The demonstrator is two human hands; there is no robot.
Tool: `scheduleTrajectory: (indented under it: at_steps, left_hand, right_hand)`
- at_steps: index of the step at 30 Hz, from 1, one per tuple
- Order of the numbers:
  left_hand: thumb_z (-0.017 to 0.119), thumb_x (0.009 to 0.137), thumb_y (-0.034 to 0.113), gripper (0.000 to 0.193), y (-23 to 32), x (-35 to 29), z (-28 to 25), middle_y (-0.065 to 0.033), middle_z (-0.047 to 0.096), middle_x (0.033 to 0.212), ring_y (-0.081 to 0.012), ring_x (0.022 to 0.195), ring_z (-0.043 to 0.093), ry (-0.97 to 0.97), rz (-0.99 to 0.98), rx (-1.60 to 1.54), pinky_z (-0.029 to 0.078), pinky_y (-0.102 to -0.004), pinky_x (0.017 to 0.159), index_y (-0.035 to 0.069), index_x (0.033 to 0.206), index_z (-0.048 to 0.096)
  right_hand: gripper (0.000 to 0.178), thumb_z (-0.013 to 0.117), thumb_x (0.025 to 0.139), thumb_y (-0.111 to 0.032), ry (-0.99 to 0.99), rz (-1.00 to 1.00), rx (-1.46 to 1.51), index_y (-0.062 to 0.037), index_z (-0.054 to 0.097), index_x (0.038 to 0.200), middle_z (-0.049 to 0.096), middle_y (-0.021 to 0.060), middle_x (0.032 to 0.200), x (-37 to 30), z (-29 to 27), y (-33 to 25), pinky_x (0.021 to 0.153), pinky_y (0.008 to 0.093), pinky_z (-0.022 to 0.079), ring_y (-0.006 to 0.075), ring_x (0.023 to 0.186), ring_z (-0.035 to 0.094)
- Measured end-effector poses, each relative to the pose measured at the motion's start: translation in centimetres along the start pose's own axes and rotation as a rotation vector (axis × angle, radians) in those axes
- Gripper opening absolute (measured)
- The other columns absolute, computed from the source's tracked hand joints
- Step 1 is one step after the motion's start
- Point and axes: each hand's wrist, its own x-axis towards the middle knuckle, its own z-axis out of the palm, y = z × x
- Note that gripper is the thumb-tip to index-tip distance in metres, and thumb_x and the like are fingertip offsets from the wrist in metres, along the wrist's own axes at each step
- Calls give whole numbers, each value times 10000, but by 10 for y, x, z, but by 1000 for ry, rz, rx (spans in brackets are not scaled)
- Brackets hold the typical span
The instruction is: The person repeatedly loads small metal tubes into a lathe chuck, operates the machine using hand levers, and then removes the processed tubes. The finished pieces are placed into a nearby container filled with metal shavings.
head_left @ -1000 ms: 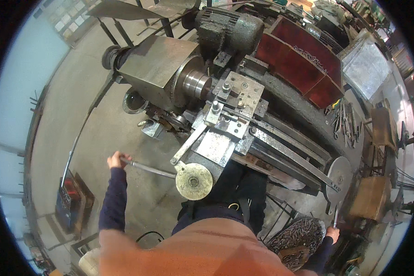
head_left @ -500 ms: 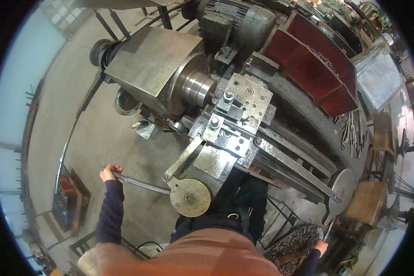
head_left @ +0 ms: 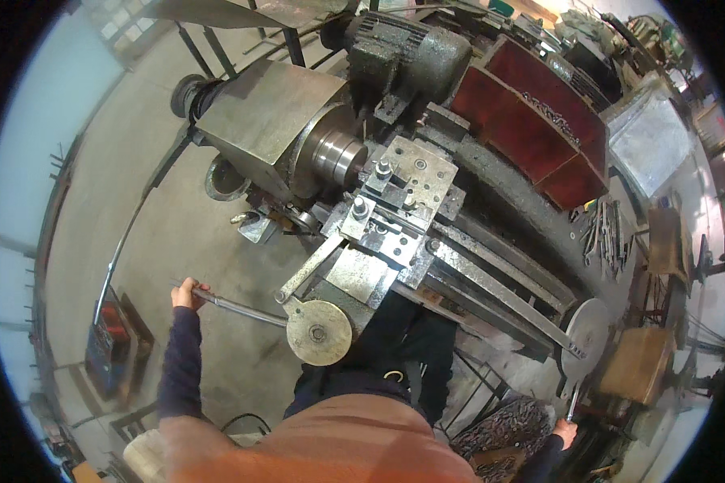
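Note:
My left hand point(head_left: 188, 294) is closed around the end of a long steel lever point(head_left: 246, 311), which runs to a round brass-coloured disc point(head_left: 319, 332) at the near end of a metalworking machine. Far to the right, my right hand point(head_left: 566, 433) grips a short metal handle point(head_left: 573, 402) hanging below a flat grey disc point(head_left: 586, 338). Between them sits a drilled steel tool block point(head_left: 415, 177) with upright clamping bolts. A shiny stepped cylinder point(head_left: 340, 157) in the machine's head faces that block; whether it turns I cannot tell.
A red metal bin point(head_left: 532, 121) with metal bits stands behind the bed. Several wrenches point(head_left: 606, 233) lie at its right. Near my right arm is a container of dark metal pieces point(head_left: 507, 431). A red-and-blue box point(head_left: 109, 346) sits on the floor at left.
The whole view has shifted, so the machine appears slightly further left. The right handle has swung a little to the right under its disc, with my hand on it. My left hand keeps its grip.

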Motion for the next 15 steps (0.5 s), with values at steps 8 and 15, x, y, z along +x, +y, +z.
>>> scheduleTrajectory:
  at_steps: [8, 15]
  left_hand:
    - [609, 687, 159, 381, 39, 136, -53, -152, 636, 911, -261, 736, 621, 126, 549, 873, 502, -352, 663, 5, 1032, 560]
    - [580, 749, 238, 401, 9, 122, 119, -171, 623, 885, -315, 914, 591, -219, 914, 1639, 474, -392, 808, 48, 1099, 534]
  right_hand:
    - [414, 598, 724, -337, -16, -161, -280, -89, 567, 1054, 597, 109, 1099, 130, -33, -33, 863, 418, 439, 295, 1031, 559]
    - [614, 595, 709, -276, 284, -227, -105, -90, 441, 1274, 476, 105, 1275, 90, -34, -55, 973, 398, 351, 262, 1192, 423]
